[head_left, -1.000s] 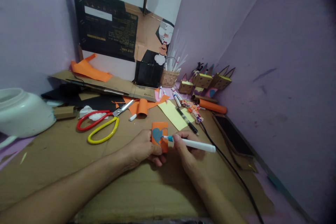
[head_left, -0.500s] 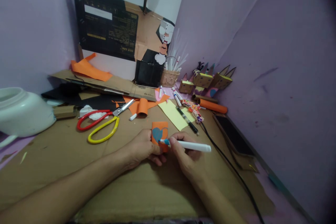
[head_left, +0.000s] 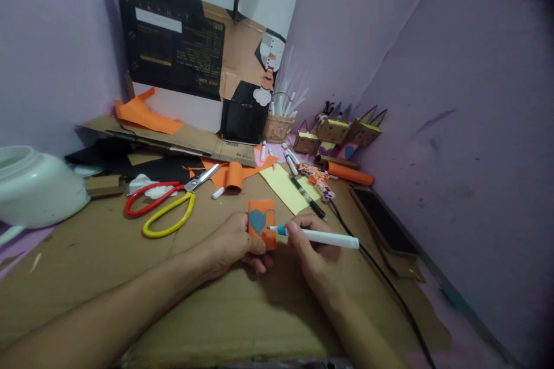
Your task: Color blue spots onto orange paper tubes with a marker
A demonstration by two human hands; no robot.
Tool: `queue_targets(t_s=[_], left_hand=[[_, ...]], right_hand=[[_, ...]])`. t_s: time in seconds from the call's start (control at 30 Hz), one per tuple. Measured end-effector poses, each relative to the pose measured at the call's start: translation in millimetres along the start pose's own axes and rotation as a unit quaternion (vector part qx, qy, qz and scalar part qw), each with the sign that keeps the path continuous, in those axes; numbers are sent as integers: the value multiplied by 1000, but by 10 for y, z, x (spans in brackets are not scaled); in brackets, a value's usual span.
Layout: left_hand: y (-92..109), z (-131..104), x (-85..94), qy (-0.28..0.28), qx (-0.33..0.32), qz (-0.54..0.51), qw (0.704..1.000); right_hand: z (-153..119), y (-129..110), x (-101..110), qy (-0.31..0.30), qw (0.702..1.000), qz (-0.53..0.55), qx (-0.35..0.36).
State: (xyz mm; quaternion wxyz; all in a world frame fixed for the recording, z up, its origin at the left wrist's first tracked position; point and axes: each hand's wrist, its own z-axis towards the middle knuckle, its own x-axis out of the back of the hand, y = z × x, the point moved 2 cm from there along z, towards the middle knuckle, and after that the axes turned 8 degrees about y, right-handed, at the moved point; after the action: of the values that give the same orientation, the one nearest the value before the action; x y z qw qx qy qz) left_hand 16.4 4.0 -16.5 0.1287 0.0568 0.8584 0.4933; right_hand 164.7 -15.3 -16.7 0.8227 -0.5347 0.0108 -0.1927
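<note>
My left hand (head_left: pixel 237 242) is closed around a small orange paper piece (head_left: pixel 269 211) near the middle of the board, thumb across its lower edge. On its face is a heart (head_left: pixel 257 221), its left part coloured blue and its right part mostly an outline. A white marker (head_left: pixel 326 237) with a blue tip lies pinched in my right hand (head_left: pixel 310 248), its tip at the heart's right side. Beyond my left hand rest scissors (head_left: pixel 189 186) with one red and one yellow handle, blades parted. A white marker cap (head_left: pixel 218 193) sits beside an orange paper roll (head_left: pixel 234 177).
Yellow paper (head_left: pixel 281 187) carries a black pen (head_left: pixel 307 197). Behind stand a basket (head_left: pixel 277 128) of markers and several cardboard animal figures (head_left: pixel 333 130). A glue gun (head_left: pixel 318 177) trails a black cable (head_left: pixel 385 279) at right, near a phone (head_left: pixel 384 220). A white pot (head_left: pixel 38 190) stands left.
My right hand has drawn the marker slightly to the right, its tip shifting towards the heart's right side. My left hand keeps hold of the orange piece.
</note>
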Motion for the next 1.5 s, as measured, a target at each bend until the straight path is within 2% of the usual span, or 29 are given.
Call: queue_targets(t_s=[0.23, 0.5, 1.07, 1.5], left_hand=[[7, 5, 1, -13, -8, -6, 1000], [12, -2, -6, -14, -8, -1, 1000], [4, 2, -1, 8, -4, 6, 1000], [-10, -3, 11, -15, -14, 9, 1000]], right_hand=[[-5, 2, -52, -58, 998, 17, -9], [-19, 0, -64, -73, 997, 16, -6], [37, 28, -19, -6, 1000, -14, -16], [67, 13, -27, 15, 1000, -5, 3]])
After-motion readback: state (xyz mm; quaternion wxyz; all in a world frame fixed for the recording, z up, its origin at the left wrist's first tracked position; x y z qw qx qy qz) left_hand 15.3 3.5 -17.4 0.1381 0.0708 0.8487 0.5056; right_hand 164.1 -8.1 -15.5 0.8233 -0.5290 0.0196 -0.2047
